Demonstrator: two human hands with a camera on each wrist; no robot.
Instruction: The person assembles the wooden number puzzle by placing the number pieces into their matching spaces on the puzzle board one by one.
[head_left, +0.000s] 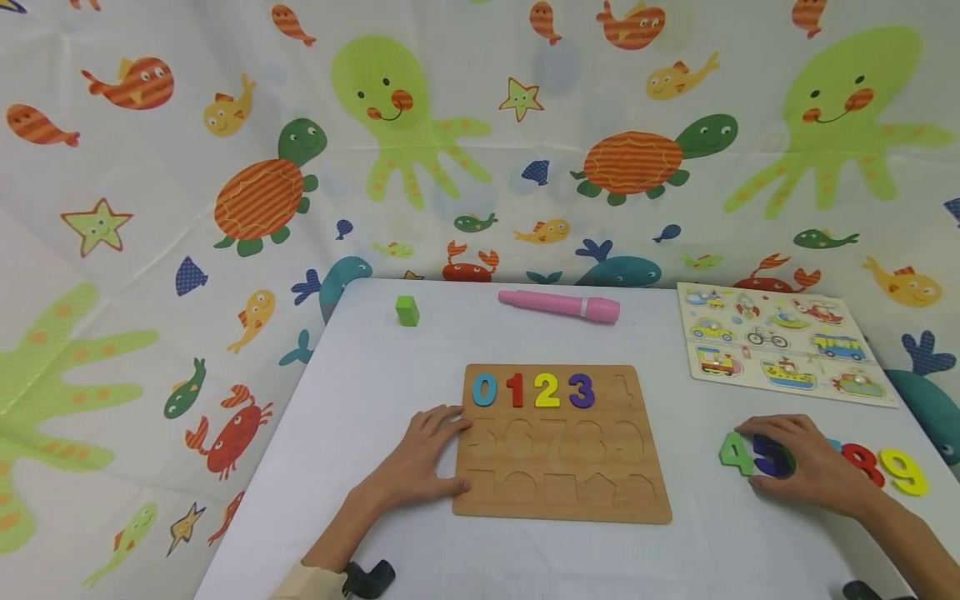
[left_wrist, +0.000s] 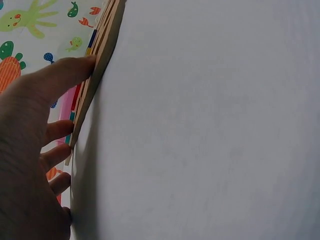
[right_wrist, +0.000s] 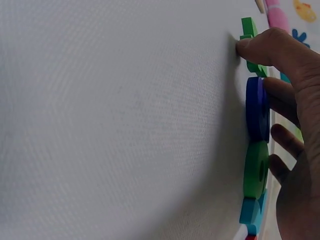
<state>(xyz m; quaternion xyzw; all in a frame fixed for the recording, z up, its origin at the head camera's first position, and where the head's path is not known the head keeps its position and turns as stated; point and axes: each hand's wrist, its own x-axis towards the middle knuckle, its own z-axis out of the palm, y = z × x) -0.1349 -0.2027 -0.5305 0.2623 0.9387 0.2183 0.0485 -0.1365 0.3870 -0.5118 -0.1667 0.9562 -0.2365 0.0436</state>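
The right hand [head_left: 808, 467] pinches the green four [head_left: 731, 455] on the tabletop [head_left: 555, 562], right of the board [head_left: 547, 463]; lift straight, clear of the blue five [head_left: 772, 457]. Left hand [head_left: 422, 460], fingers spread, touches the board.

Bare left hand [head_left: 423, 458] and right hand [head_left: 806, 462], beige sleeve, black wrist gear
The pale beige sleeve [head_left: 309, 582] ends plainly on the left forearm, beside a stubby, rounded black wrist camera [head_left: 370, 579]; on the right, the forearm is uncovered and a rounded black device [head_left: 861, 590] shows only partly at the head view's lower edge.
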